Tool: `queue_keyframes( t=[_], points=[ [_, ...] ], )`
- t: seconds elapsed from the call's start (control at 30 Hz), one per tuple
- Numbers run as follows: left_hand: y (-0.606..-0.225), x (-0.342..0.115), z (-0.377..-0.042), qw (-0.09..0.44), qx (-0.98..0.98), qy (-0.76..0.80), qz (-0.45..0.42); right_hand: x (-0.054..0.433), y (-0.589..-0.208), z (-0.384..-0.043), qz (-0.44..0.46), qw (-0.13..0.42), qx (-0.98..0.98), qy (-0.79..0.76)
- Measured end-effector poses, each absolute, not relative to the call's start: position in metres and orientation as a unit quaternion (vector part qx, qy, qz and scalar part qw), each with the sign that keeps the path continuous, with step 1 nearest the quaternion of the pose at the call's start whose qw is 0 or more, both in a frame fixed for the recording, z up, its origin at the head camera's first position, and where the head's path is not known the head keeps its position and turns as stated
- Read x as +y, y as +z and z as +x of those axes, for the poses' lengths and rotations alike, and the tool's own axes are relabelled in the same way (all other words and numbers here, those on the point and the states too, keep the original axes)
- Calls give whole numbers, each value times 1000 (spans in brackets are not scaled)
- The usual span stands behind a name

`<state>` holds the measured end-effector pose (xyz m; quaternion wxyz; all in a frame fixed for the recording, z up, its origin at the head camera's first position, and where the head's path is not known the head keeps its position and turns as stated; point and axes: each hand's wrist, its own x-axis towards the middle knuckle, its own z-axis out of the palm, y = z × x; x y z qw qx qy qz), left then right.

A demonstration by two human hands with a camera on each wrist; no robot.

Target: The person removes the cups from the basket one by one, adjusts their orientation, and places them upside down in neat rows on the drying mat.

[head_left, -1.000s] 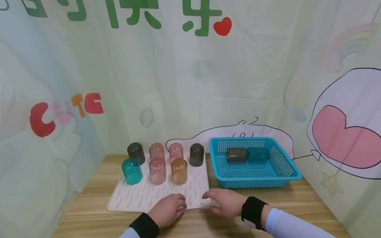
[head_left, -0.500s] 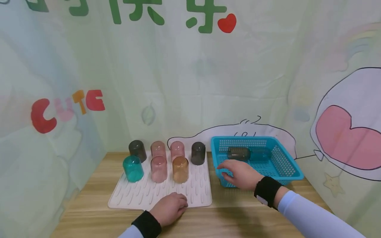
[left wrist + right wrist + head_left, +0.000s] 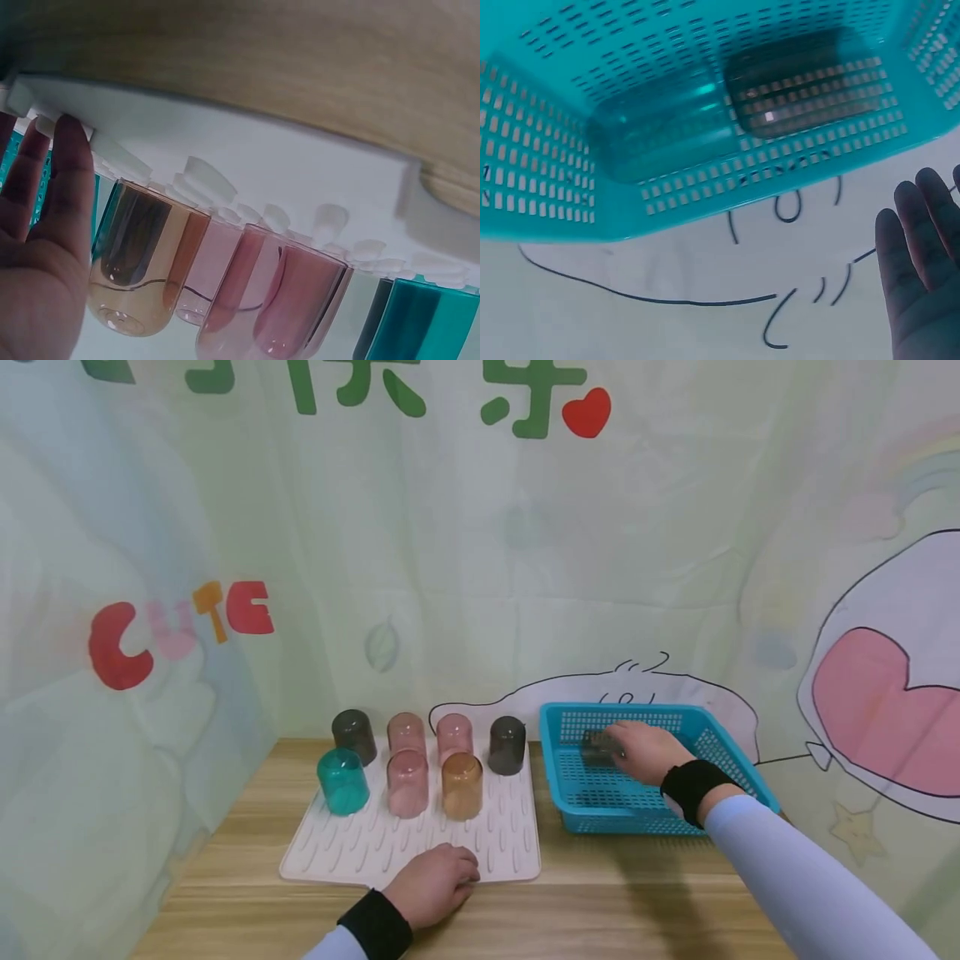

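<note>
My right hand is over the blue plastic basket, its fingertips right at a dark grey cup lying on its side. Its fingers look straight in the right wrist view. There, a teal cup lies end to end with the dark one; my hand hides it in the head view. My left hand rests with relaxed fingers on the front edge of a white ridged mat. Upside down on that mat stand a teal cup, an amber cup and several pink and dark grey cups.
The wooden table carries mat and basket side by side, the basket on the right. A printed cloth hangs close behind them and along both sides.
My right hand has moved from the mat's front right corner, up and to the right, into the basket area by the dark cup. The left hand has stayed at the mat edge.
</note>
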<state>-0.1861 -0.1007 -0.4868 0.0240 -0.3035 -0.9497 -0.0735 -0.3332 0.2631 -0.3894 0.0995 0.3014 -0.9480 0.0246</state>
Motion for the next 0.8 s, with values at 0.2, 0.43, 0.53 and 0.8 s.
queue_keyframes(
  t=[0.2, 0.43, 0.53, 0.8],
  points=[
    [-485, -100, -186, 18, -951, -73, -301, 271, -395, -350, 277, 89, -957, -15],
    [-480, -100, -185, 1, -954, -74, -290, 270, -402, -359, 249, 64, -966, -19],
    [-480, -100, -184, 7, -953, -72, -294, 269, -405, -363, 237, 42, -970, -30],
    [-483, -101, -184, 14, -951, -75, -299, 267, -410, -370, 223, 11, -974, -33]
  ],
)
